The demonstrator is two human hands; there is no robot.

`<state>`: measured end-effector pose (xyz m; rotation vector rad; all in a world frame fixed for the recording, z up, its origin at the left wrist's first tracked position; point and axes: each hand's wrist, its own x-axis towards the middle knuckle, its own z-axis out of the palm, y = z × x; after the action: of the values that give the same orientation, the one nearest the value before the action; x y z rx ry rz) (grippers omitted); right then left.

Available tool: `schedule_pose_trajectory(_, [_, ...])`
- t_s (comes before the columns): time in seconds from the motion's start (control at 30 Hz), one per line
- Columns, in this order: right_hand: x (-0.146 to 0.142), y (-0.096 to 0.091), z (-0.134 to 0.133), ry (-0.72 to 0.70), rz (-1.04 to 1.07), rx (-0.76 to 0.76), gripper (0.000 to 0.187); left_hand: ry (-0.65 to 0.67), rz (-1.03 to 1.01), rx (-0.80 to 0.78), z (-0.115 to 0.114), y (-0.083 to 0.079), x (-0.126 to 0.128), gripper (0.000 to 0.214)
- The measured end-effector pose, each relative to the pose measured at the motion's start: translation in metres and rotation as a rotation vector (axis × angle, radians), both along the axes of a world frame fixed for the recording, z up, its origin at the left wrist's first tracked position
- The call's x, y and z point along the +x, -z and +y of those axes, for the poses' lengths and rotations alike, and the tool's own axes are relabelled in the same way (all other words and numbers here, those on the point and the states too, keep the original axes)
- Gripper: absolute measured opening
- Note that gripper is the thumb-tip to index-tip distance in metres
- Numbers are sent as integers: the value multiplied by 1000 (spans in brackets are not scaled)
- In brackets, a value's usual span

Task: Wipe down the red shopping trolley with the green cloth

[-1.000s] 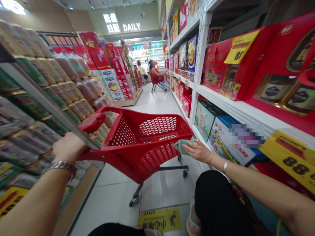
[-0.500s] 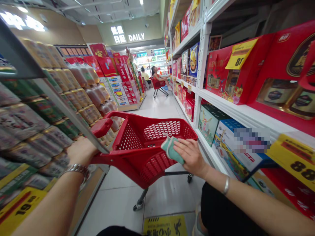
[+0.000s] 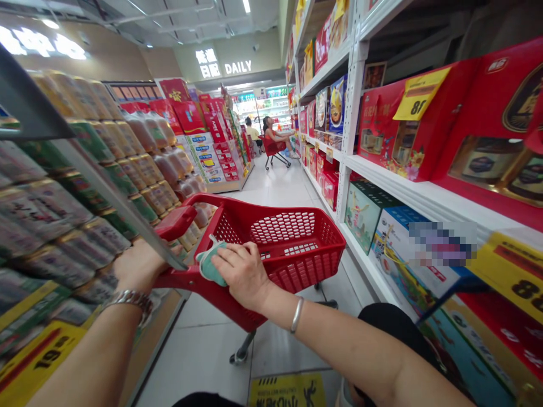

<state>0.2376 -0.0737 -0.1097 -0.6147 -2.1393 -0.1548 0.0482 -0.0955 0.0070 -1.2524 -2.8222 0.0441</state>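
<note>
Cloth [image 3: 212,264], pale green, is lying bunched against the near rim of a red shopping cart [image 3: 316,257], close to the rim's left end, in a supermarket aisle. The right hand [image 3: 248,277] is gripping it with curled fingers, its forearm reaching in from the right. A thin white cord is sticking out of the bundle, possibly inviting a snag: the cart's basket walls are showing rows of openings, and a loose end could be catching in one. The bunched fold is also leaving little cloth under the fingertips, so knuckles could be scraping the plastic. A bangle [image 3: 297,314] is circling the right wrist, perhaps risking a knock against the rim.

The left hand [image 3: 142,265] is resting at the cart's rear, behind a slanting metal bar [image 3: 123,203]; the bar is hiding part of the fingers, so how firmly they are closing cannot be told. A loose hold could be letting the cart roll, since it is standing on wheels [image 3: 240,355]. Stacked drink packs [image 3: 63,209] are crowding the left and a white shelf [image 3: 407,189] the right, both seemingly inviting a bump. Farther off, a seated person is appearing at another red cart [image 3: 271,148].
</note>
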Motion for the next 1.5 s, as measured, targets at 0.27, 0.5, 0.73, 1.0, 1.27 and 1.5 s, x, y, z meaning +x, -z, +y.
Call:
schedule_pose_trajectory(0.27, [50,41,8,69,59,186,20,-17,-49,-25,-6,-4,-4,70])
schedule_pose_trajectory(0.5, [128,69,38,149,7,99,38,-36,-62,-32,-5,-6,-2,78])
schedule_pose_trajectory(0.73, [208,81,62,325,-60,83,46,-51,-45,-62,-2,-5,-3,67])
schedule_pose_trajectory(1.0, [296,89,79,669,-105,-119,51,-68,-11,-90,0,-7,7,72])
schedule_pose_trajectory(1.27, [231,38,74,555,221,-119,44,-61,3,-72,2,-2,8,73])
schedule_pose_trajectory(1.5, [111,0,28,62,239,-107,50,-38,13,-62,0,2,11,61])
